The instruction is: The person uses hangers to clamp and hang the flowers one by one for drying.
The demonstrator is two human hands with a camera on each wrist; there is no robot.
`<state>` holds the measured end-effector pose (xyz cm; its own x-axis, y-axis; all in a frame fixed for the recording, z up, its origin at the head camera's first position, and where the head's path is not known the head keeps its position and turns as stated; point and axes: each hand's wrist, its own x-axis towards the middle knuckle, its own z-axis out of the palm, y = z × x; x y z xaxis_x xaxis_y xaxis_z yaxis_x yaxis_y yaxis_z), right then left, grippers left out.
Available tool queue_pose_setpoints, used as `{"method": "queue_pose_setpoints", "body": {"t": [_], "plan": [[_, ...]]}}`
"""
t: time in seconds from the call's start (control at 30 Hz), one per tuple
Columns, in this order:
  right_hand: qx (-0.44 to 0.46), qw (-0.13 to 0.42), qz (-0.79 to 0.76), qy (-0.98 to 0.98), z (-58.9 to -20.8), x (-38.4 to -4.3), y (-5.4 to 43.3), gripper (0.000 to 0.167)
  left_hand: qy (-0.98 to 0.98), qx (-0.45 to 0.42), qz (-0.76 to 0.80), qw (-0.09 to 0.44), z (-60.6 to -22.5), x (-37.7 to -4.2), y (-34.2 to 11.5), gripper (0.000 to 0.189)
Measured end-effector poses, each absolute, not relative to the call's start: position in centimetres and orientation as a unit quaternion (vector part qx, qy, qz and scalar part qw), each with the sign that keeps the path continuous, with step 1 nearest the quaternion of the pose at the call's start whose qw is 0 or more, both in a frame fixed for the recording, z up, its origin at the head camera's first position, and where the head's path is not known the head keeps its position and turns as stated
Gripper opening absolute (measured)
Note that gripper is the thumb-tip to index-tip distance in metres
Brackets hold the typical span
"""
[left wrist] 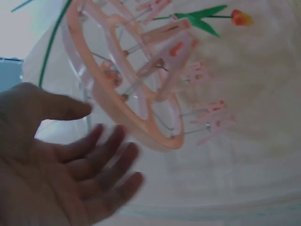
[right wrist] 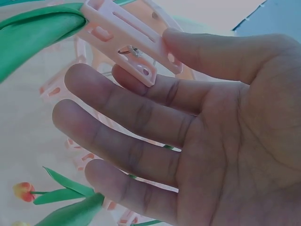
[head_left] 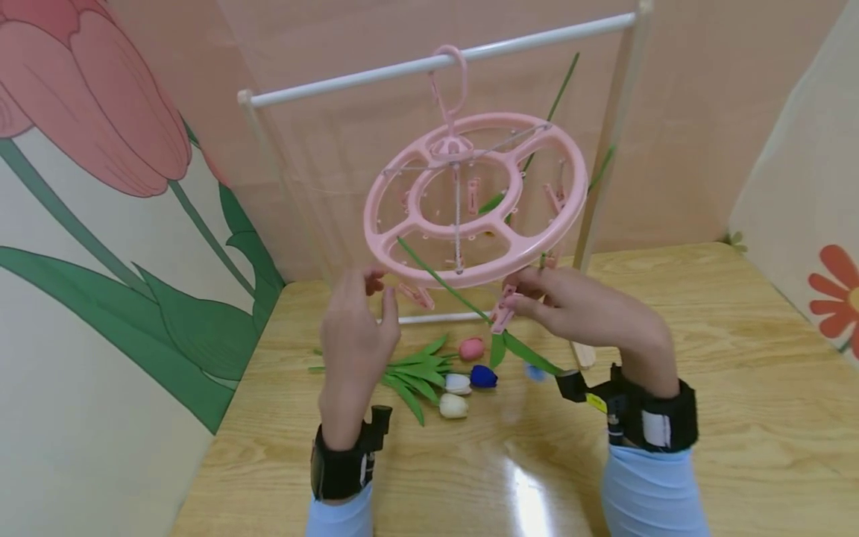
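A pink round drying hanger with dangling clothespins hangs tilted from a white rail. At its near rim, my right hand pinches a pink clothespin between thumb and index finger; the other fingers extend below. That clothespin grips the green stem of an artificial flower, leaves beside the jaws. Left of the hanger, my left hand holds nothing, its fingers spread loosely near the rim. A red-and-yellow tulip hangs upside down among other clothespins.
On the wooden table lie several artificial tulips: a pink one, a dark blue one, and white and cream ones. A blurred light blue bloom shows behind the leaves. The rack's post stands at right.
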<state>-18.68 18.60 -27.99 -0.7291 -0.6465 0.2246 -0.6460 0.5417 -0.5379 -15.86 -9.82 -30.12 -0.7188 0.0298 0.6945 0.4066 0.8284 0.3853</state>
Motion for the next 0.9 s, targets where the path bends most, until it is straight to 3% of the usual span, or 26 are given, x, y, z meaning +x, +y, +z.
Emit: {"method": "queue_pose_setpoints", "body": {"t": [0.17,0.23,0.3,0.5,0.63,0.9], "plan": [[-0.368,0.005,-0.323,0.872,-28.0,-18.5,19.2,0.018,-0.957,-0.053,-0.259,0.12,-31.6,-17.7,-10.0,0.052],[-0.373,0.012,-0.336,0.865,-28.0,-18.5,19.3,0.017,-0.952,-0.062,-0.292,0.073,-32.3,-18.6,-9.9,0.053],[-0.374,0.017,-0.342,0.862,-28.0,-18.5,19.5,0.018,-0.935,-0.089,-0.339,0.061,-33.1,-19.3,-9.8,0.045],[-0.371,0.016,-0.336,0.866,-27.9,-18.6,19.5,0.017,-0.871,-0.164,-0.454,0.09,-34.5,-20.7,-9.8,0.016],[-0.369,0.012,-0.331,0.868,-27.9,-18.7,19.4,0.016,-0.86,-0.178,-0.465,0.109,-34.6,-20.9,-10.0,0.013],[-0.365,0.011,-0.318,0.875,-28.1,-18.8,19.6,0.018,-0.883,-0.177,-0.426,0.084,-33.5,-20.0,-10.8,0.013]]}}
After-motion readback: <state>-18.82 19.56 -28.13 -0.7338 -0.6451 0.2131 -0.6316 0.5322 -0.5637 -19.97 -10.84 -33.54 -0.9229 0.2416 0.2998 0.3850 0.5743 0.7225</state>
